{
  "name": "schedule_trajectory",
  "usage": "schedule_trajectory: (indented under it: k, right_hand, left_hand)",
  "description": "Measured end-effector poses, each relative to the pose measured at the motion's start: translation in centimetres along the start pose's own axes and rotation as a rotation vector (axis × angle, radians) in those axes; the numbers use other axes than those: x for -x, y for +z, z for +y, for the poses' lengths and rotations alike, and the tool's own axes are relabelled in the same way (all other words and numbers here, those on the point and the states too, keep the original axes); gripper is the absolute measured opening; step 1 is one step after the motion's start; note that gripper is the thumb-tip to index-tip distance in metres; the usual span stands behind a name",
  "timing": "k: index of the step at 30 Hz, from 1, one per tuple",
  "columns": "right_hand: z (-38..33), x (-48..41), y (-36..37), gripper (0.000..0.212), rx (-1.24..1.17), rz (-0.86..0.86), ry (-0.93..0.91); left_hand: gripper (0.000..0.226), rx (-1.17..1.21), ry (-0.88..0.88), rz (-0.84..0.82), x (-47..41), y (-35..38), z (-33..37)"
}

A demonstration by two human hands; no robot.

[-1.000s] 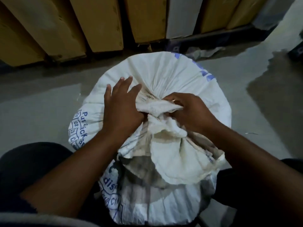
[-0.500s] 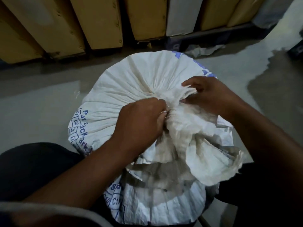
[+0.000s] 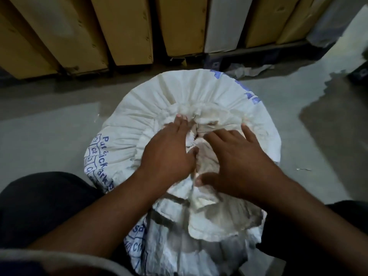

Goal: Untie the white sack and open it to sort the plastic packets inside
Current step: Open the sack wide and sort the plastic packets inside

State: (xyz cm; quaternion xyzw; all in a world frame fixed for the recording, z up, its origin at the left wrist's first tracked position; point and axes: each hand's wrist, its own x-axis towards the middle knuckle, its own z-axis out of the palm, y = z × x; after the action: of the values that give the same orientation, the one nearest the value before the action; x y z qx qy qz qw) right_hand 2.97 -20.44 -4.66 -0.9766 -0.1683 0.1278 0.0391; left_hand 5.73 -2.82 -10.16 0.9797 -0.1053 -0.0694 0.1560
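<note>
Left hand [image 3: 169, 154] is lying flat on the white sack [image 3: 139, 124], fingers extended toward the gathered mouth [image 3: 199, 114], holding nothing. Right hand [image 3: 239, 158] is pressing down just beside it, fingers spread wide, thumb tucked toward the loose fabric flap [image 3: 215, 218]; not gripping anything. Both are working at the puckered centre, fingertips close to each other. Sack is sitting upright on the grey floor [image 3: 49, 126] between the person's knees, blue print on its side. Cardboard boxes [image 3: 123, 30] are standing in a row behind it. Packets aren't visible.
</note>
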Motion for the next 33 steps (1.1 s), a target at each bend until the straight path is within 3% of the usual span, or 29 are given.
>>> schedule_trajectory:
  k: [2, 5, 11, 15, 18, 21, 23, 26, 28, 30, 33]
  right_hand:
    - [1.4, -0.9, 1.0, 0.1, 0.043, -0.152, 0.027]
    - [2.4, -2.0, 1.3, 0.103, -0.004, -0.219, 0.058]
    - [5.5, -3.2, -0.1, 0.087, 0.058, -0.149, 0.148]
    - [4.0, -2.5, -0.5, 0.088, 0.15, -0.146, 0.067]
    - [2.4, -1.6, -0.9, 0.083, -0.053, -0.011, -0.096]
    - [2.1, -1.4, -0.7, 0.052, -0.391, 0.278, -0.21]
    - [1.5, -1.6, 0.1, 0.028, -0.615, 0.463, -0.173]
    - [0.6, -2.5, 1.3, 0.018, -0.782, 0.528, -0.011]
    - [1.0, -3.2, 2.2, 0.019, -0.777, 0.502, 0.083]
    - [1.5, -3.9, 2.6, 0.025, -0.762, 0.401, 0.119]
    - [2.2, -4.5, 3.7, 0.053, -0.65, 0.254, 0.058]
  left_hand:
    - [0.091, -0.071, 0.029, 0.025, -0.5, 0.7, -0.6]
    - [0.096, -0.092, 0.019, 0.056, -0.6, 1.0, -1.1]
    - [0.107, -0.126, 0.048, 0.086, -0.9, 0.0, -2.6]
    - [0.106, -0.201, 0.11, 0.034, -0.8, -1.1, -2.8]
    - [0.107, -0.249, 0.121, -0.016, -0.7, -1.8, -2.4]
    - [0.093, -0.187, 0.082, 0.036, 0.1, -2.5, -0.7]
    - [0.078, -0.106, 0.06, 0.128, 0.6, -3.3, 0.8]
    - [0.053, -0.064, 0.148, 0.338, 0.9, -4.0, 2.3]
    - [0.037, 0.036, 0.223, 0.395, 0.8, -3.5, 2.5]
    - [0.03, 0.174, 0.242, 0.336, 0.6, -2.3, 2.3]
    - [0.05, 0.084, 0.197, 0.212, 0.1, 0.7, 0.9]
